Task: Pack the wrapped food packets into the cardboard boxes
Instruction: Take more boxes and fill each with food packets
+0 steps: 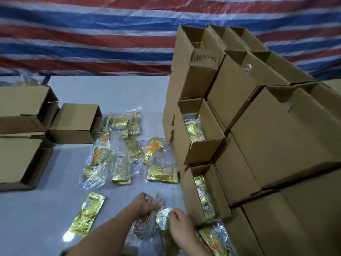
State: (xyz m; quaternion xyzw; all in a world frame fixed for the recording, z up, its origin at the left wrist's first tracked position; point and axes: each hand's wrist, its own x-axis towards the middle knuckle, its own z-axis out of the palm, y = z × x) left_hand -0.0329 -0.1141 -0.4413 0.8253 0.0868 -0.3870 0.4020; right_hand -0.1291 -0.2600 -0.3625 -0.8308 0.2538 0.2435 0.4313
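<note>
Near the table's front edge my left hand (pixel 147 204) grips a clear plastic bag (pixel 143 228) with dark contents. Beside it my right hand (pixel 181 225) pinches a gold foil packet (pixel 163 218) at the bag's mouth. A single gold packet (pixel 87 213) lies flat to the left. Several gold and orange packets in clear bags (pixel 118 150) lie scattered in the middle of the table, with one gold packet (pixel 163 174) apart. Two open cardboard boxes at the right, one (pixel 198 152) above the other (pixel 190 198), each hold packets.
A tall stack of cardboard boxes (pixel 276 135) fills the right side. Empty open boxes (pixel 73 124) lie on their sides at the left of the grey table (pixel 110 93). A red, white and blue striped tarp (pixel 92 34) hangs behind. Another bagged packet (pixel 214 235) lies by my right wrist.
</note>
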